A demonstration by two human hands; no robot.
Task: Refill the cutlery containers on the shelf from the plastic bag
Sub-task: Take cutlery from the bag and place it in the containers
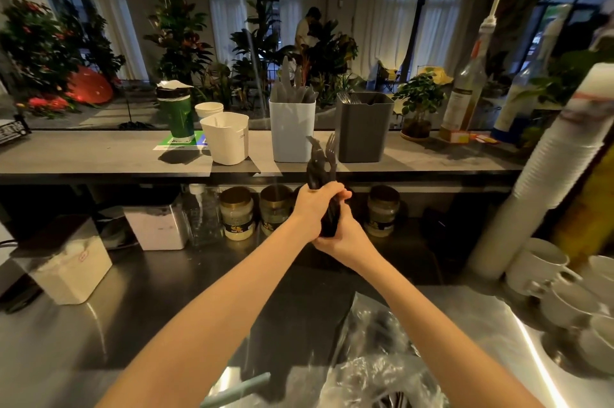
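Both my hands grip one bundle of black plastic forks (pixel 321 158), tines up, just below the shelf's front edge. My left hand (pixel 315 205) wraps the upper handles; my right hand (pixel 342 240) cups the bottom ends. On the shelf stand three containers: a white one (pixel 227 138) that looks almost empty, a pale blue one (pixel 292 128) with grey knives sticking out, and a dark grey one (pixel 363 128) with forks just showing at its rim. The bundle is in front of the gap between the blue and grey containers. The clear plastic bag (pixel 372 367) lies on the steel counter near me, with dark cutlery inside.
The shelf (pixel 99 155) also carries a green tin (pixel 176 112), a paper cup, a potted plant (pixel 418 105) and pump bottles (pixel 468 88). Stacked paper cups (pixel 545 175) and white mugs (pixel 545 268) crowd the right. Jars and white boxes (pixel 156 225) sit under the shelf.
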